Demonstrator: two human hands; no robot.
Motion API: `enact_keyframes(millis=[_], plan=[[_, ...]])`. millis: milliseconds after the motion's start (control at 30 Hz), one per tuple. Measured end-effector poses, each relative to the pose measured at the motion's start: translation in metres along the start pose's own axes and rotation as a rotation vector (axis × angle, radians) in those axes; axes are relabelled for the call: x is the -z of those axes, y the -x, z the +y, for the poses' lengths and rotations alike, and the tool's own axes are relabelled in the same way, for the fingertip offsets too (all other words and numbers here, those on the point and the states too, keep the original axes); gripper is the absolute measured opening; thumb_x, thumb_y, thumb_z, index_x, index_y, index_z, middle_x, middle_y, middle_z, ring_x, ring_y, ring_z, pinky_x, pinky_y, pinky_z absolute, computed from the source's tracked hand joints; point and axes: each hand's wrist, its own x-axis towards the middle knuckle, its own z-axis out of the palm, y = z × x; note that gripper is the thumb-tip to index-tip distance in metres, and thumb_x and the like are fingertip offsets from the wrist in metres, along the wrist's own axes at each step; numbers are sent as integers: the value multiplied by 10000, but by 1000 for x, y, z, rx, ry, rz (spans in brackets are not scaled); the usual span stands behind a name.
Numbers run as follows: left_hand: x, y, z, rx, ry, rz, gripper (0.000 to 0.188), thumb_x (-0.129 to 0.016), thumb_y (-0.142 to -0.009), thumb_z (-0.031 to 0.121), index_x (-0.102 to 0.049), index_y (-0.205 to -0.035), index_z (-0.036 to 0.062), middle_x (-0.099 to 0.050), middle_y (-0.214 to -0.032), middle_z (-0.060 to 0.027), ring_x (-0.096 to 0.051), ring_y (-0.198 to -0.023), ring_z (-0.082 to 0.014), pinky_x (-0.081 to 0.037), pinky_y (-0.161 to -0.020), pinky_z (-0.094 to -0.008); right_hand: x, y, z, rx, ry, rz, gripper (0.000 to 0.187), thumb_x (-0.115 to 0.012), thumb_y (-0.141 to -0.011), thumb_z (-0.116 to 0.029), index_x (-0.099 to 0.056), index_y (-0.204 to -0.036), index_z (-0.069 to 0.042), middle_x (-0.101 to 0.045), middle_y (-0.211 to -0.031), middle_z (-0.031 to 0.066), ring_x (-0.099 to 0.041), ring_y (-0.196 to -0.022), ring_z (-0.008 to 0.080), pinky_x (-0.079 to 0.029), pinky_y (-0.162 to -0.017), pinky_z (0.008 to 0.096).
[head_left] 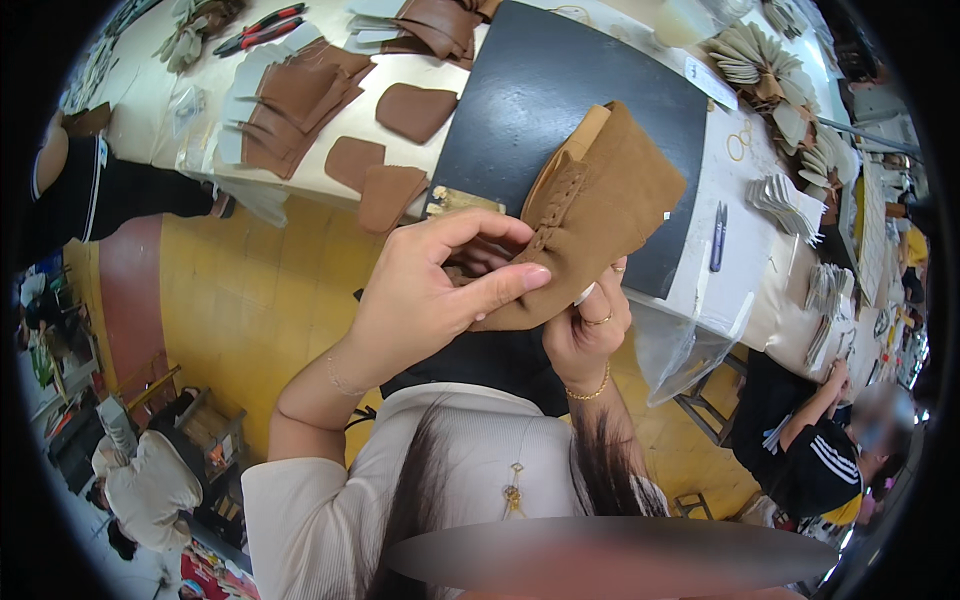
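One brown upper [625,175], matte leather with a puckered seam [555,205], is pinched by our left fingers [508,290] and held by our right fingers [597,319] at the near edge of one smooth black mat [590,60]; three flat, rounded pieces [415,112] lie leftward on our pale surface [735,190].

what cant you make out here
Head view:
- Left hand, some fingertips: hidden by the brown leather piece.
- Right hand, in part: hidden by that same piece.
- Black board, in part: covered by it.
- Upper leather stack, far end: cut off by the top edge.
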Motion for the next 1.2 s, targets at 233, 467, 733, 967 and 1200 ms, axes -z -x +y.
enact_keyframes(millis=[233, 467, 733, 967, 1200], plan=[[10, 11, -17, -99, 27, 72, 205, -704, -909, 114, -679, -1021, -56, -679, -874, -83, -624, -737, -102, -504, -672, -241, -9, 5, -1, -45, -74, -32, 304, -733, -657, 89, -688, -936, -24, -683, -916, 128, -652, -859, 315, -441, -898, 433], [-4, 6, -22, -322, -168, 145, 158, -630, -938, 90, -668, -982, -56, -649, -847, -139, -636, -760, -228, -495, -698, -301, -3, 9, -1, -92, -72, -61, 298, -727, -679, 89, -697, -954, -20, -687, -935, 130, -661, -906, 324, -410, -1001, 472], [-3, 3, -20, -334, -187, 144, 159, -614, -947, 94, -659, -969, -57, -639, -832, -138, -632, -750, -226, -493, -692, -302, -4, 10, 0, -106, -80, -54, 325, -723, -668, 105, -694, -965, -22, -686, -924, 124, -668, -886, 325, -399, -1007, 477], [-2, 1, -20, -324, -147, 131, 162, -608, -950, 93, -657, -969, -60, -638, -833, -138, -624, -749, -216, -490, -692, -298, -6, 11, 2, -101, -84, -43, 341, -719, -640, 117, -695, -950, -24, -685, -918, 119, -670, -874, 314, -401, -1001, 476], [0, 0, -20, -320, -166, 118, 162, -605, -951, 90, -657, -972, -62, -636, -833, -139, -624, -751, -212, -488, -688, -295, 4, 1, 5, -93, -26, -121, 349, -699, -628, 113, -710, -936, -51, -684, -897, 85, -668, -840, 272, -391, -989, 447]])
